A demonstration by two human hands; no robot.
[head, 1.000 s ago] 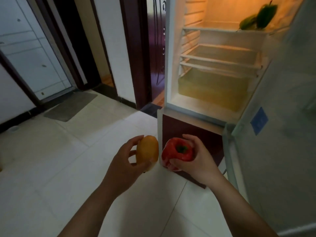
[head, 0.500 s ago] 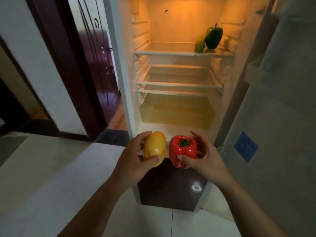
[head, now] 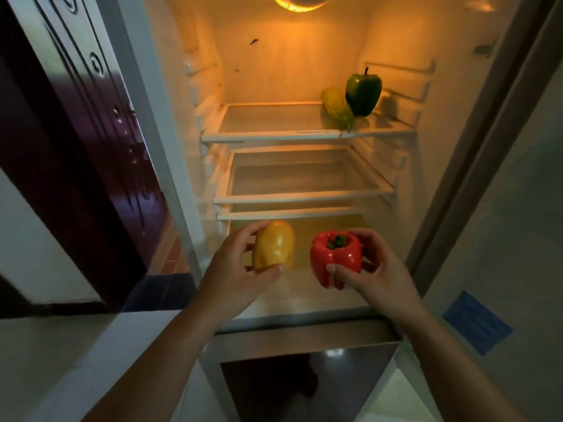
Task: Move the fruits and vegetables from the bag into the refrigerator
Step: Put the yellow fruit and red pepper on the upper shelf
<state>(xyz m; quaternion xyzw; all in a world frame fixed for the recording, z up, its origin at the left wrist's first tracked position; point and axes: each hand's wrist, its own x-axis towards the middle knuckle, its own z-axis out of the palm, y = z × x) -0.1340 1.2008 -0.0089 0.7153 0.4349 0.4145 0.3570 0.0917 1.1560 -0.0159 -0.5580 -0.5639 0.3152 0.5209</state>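
Both hands have advanced to the mouth of the open white refrigerator [head: 304,313]. Left hand [head: 231,269] has its grip closed round a smooth yellow oval fruit [head: 274,245]; right hand [head: 377,269] grips a glossy red bell pepper [head: 335,257]. Each is best set flat on a shelf, left of the green bell pepper [head: 362,92], before letting go.

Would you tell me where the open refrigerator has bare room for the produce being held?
The upper glass shelf is bare from its left wall to the yellow-green corn cob; its right end is crowded by that cob and the green bell pepper. The middle glass shelf is bare edge to edge.
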